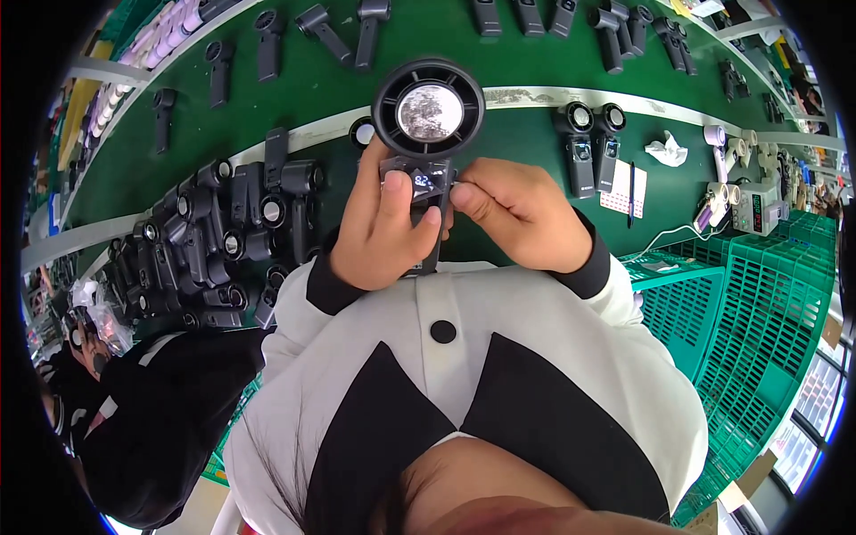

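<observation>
A black handheld fan (pixel 384 114) stands upright in front of my chest, its round ringed head on top with a shiny silver disc in the centre. My left hand (pixel 379 223) is wrapped round its handle, with the thumb lying beside a small lit display (pixel 426 184). A glossy surface, perhaps clear film, shows around the display. Against the right side of the handle, my right hand (pixel 517 209) is closed in a pinch; what its fingertips grip is too small to make out. The lower handle is partly hidden by my left hand.
Many black fans (pixel 192 236) lie heaped on the left of the green table. Two fans (pixel 580 165) rest at right by a pen (pixel 631 194) and crumpled tissue (pixel 667 149). Green crates (pixel 758 303) stand right, below a small meter box (pixel 756 209). A person in black (pixel 169 419) sits left.
</observation>
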{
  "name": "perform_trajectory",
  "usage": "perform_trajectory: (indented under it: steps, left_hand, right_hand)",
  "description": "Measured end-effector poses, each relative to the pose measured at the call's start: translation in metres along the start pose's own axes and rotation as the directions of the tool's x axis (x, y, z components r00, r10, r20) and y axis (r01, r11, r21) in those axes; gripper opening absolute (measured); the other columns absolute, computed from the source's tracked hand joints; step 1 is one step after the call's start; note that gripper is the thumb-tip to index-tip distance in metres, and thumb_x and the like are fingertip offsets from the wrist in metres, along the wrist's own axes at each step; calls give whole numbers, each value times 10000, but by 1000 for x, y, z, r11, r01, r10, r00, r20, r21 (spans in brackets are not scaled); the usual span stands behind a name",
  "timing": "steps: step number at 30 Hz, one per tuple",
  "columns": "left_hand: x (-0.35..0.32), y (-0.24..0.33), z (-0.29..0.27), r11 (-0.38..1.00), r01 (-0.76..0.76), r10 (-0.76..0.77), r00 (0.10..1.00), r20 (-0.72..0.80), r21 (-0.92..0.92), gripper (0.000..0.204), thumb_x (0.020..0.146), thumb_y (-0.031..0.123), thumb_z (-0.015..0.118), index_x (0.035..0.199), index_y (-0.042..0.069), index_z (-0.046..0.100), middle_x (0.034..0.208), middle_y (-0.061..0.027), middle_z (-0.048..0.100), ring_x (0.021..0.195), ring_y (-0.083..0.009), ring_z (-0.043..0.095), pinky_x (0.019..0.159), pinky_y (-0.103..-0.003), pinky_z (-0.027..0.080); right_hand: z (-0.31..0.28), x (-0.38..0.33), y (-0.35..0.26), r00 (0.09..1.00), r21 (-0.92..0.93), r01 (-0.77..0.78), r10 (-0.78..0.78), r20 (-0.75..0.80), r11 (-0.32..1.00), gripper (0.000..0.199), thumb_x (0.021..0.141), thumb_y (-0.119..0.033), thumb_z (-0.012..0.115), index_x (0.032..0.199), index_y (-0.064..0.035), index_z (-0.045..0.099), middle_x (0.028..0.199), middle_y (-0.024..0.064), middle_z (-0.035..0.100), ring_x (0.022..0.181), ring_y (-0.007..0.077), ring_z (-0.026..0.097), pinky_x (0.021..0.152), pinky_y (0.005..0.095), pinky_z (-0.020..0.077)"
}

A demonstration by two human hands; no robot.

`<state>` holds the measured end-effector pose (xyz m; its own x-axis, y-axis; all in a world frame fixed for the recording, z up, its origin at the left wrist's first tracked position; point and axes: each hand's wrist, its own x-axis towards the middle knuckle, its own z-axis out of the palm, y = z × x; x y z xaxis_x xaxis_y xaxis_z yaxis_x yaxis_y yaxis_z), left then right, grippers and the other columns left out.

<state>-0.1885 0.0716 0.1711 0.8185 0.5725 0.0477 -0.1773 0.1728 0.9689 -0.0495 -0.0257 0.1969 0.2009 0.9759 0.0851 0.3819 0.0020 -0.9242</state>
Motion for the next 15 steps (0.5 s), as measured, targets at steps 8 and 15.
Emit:
perform_trajectory:
  steps: [8,15]
  left_hand:
    - [-1,-1,-1,983,56,-43,996,78,-173,542,758,10,376,1268,-3,192,867,-163,511,604,-180,511,514,-249,428]
    - [4,4,-2,956,197,-151,966,212,-217,575,754,32,397,1288,11,182,802,-145,517,596,-176,496,519,-259,431]
  right_hand:
    - [-14,1,-1,989,-20,120,-118,85,993,108,826,-47,520,739,-2,565,661,43,558,538,146,445,510,234,355]
    - [-15,-5,4,979,200,-163,134,151,966,98,812,2,509,762,11,593,696,56,587,564,121,460,535,217,378]
